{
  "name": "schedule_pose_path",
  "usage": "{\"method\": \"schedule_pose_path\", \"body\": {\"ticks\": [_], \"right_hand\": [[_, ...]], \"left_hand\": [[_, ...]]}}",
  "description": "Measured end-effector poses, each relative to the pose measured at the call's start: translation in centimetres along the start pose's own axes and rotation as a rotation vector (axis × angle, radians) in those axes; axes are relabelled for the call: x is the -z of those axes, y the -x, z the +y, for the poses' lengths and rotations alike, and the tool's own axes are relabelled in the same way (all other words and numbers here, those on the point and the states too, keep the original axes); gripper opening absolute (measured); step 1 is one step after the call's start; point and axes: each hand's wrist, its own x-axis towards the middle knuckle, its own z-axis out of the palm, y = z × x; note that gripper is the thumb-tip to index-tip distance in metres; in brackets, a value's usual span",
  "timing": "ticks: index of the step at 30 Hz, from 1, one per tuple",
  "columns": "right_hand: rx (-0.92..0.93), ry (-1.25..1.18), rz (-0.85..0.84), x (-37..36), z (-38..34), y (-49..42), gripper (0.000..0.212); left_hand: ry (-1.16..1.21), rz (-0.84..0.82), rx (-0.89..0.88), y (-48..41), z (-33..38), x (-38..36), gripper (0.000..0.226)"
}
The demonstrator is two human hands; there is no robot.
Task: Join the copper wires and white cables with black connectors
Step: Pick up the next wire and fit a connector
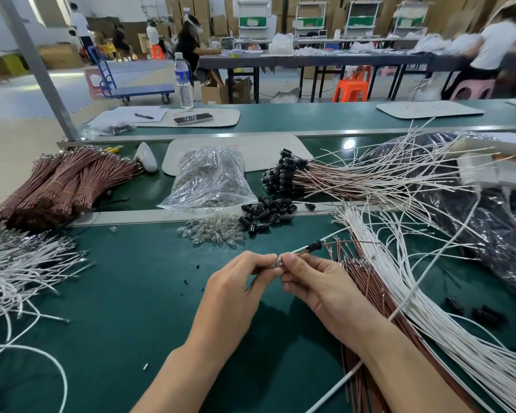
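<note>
Fingertips point(268, 260) of the left hand point(236, 289) and right hand point(313, 283) meet above the green table point(125, 293), both pinching one small shiny piece point(277, 261), possibly a wire's metal end, though it is too small to tell. Just beyond the right hand's fingers a black connector point(315, 245) hangs in the air, with a copper wire point(355, 242) running from it to the right, over the bundle of copper wires point(367, 296) and white cables point(423, 308) lying beside the right forearm. Loose black connectors point(265, 214) and clear bulbs point(213, 234) lie in heaps further back, near a plastic bag point(212, 180).
</note>
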Motion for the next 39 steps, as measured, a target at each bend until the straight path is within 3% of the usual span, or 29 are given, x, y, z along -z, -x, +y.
{"method": "schedule_pose_path", "body": {"ticks": [13, 19, 25, 34, 39], "right_hand": [[0.003, 0.048, 0.017, -0.25, -0.18, 0.10, 0.028], [0.031, 0.070, 0.024, -0.21, -0.19, 0.09, 0.026], [0.046, 0.114, 0.043, -0.23, -0.01, 0.09, 0.031], [0.059, 0.107, 0.038, -0.30, -0.05, 0.09, 0.030], [0.068, 0.115, 0.038, -0.33, -0.06, 0.08, 0.029]], "left_hand": [[-0.065, -0.026, -0.040, -0.06, 0.12, -0.04, 0.012], [-0.079, -0.019, -0.032, -0.02, 0.09, 0.09, 0.028], [-0.088, -0.054, -0.025, -0.06, 0.02, 0.13, 0.012], [-0.076, -0.060, -0.007, 0.02, 0.18, -0.02, 0.024], [-0.105, -0.061, -0.039, -0.02, 0.15, -0.09, 0.019]]}}
